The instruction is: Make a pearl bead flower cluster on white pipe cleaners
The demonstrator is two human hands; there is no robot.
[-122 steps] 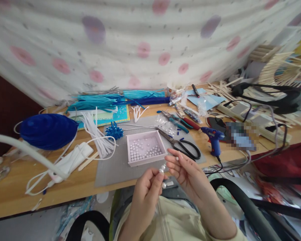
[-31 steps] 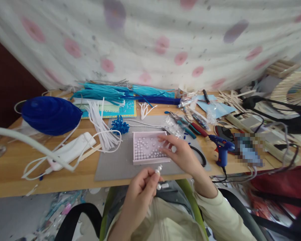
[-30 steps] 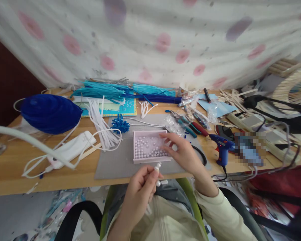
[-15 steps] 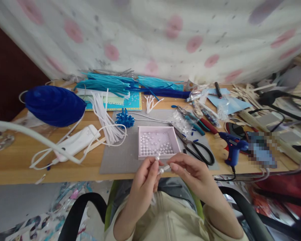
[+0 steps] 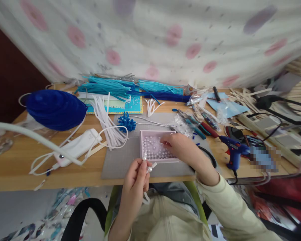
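My left hand (image 5: 137, 175) is closed in front of the box, pinching a white pipe cleaner (image 5: 146, 198) with pearl beads (image 5: 149, 169) on it. One short white end sticks out past the fingertips, and a tail hangs below the hand. Over the pink box (image 5: 141, 147), my right hand (image 5: 177, 144) reaches in from the right. Its fingers are bent and drawn together among the loose white pearls (image 5: 150, 152); whatever lies between the fingertips is hidden. Scissors (image 5: 208, 154) lie partly under my right forearm.
A blue pompom-like cluster (image 5: 126, 122) and a bundle of white pipe cleaners (image 5: 106, 124) lie left of the box. Pliers (image 5: 194, 125) and a blue glue gun (image 5: 234, 150) are on the right. A white corded device (image 5: 77, 147) rests at left, before a dark blue bundle (image 5: 56, 108).
My right hand has let go of the white pipe cleaner and moved up into the pearl box. My left hand, still holding the beaded stem, has shifted slightly left.
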